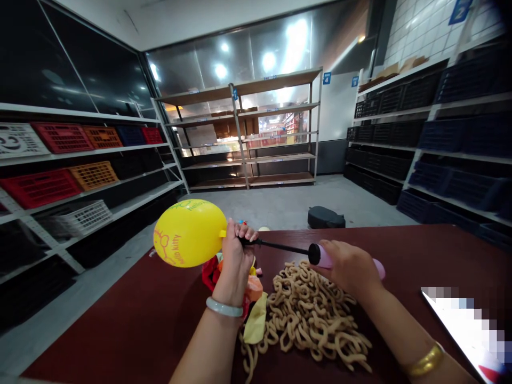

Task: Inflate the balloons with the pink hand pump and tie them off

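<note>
A yellow balloon [190, 234], inflated and printed with "hello kitty", points left from the nozzle end of a hand pump [286, 247]. My left hand [239, 250] is closed around the balloon's neck and the pump's black tip. At the other end, my right hand [348, 266] grips the pump's pink barrel; the black rod shows between the two hands. Under my left hand lie several limp balloons [253, 288] in red, orange and yellow. A heap of beige, curled, rope-like pieces [308, 314] spreads over the table below the pump.
The dark red table [132, 330] fills the foreground. At its right edge lies a bright, pixelated flat object [464, 325]. A black case [326, 217] rests on the floor behind. Shelves of crates [62, 136] line the left, dark crates [460, 138] the right, and a metal rack [276, 112] the back.
</note>
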A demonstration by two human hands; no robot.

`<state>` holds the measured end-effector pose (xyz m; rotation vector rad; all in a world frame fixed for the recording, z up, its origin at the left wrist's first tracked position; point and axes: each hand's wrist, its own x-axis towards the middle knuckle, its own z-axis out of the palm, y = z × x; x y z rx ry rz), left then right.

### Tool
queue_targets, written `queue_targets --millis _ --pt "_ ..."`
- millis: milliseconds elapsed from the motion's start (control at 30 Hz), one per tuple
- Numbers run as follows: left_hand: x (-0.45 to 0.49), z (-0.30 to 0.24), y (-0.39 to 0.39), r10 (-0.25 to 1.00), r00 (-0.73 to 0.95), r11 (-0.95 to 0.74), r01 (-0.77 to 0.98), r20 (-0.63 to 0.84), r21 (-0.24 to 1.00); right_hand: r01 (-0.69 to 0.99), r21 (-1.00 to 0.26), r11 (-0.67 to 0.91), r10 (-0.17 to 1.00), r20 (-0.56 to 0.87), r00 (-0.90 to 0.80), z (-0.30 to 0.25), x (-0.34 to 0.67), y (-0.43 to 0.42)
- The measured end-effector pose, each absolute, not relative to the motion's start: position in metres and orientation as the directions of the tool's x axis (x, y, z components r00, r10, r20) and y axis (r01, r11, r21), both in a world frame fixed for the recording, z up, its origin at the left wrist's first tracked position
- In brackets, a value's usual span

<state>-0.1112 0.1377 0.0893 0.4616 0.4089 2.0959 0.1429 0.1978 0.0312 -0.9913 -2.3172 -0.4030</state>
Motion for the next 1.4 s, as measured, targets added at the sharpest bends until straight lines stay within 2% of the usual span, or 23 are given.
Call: queue_targets --millis 233,467,900,1133,1233,1400 --pt "-0.068 0.065 0.146 0.902 -0.417 -0.423 -0.8 0.112 0.425 0.725 0.031 0.689 0.575 0.586 -0.571 0.031 0.136 0.187" --pt "-0.022 0.047 0.145 0.929 -0.357 -0.353 -0.774 0.098 0.527 0.715 -0.033 0.698 0.615 0.538 -0.576 0.033 0.122 0.175" --pt "-0.053 0.06 0.154 0.897 -0.439 -0.382 -0.718 0.048 0.582 0.74 -0.086 0.667 0.685 0.461 -0.564 0.033 0.125 0.184" --pt "-0.111 0.099 0.138 0.81 -0.572 -0.53 -0.617 0.132 0.581 0.737 -0.035 0.675 0.628 0.553 -0.548 0.042 0.143 0.196" --pt "-0.11 0.099 0.134 0.795 -0.574 -0.573 -0.604 0.196 0.554 0.74 -0.013 0.672 0.609 0.579 -0.542 0.043 0.142 0.194" --pt "-0.08 0.08 0.144 0.841 -0.521 -0.507 -0.666 0.145 0.547 0.751 0.005 0.66 0.625 0.551 -0.553 0.041 0.135 0.183"
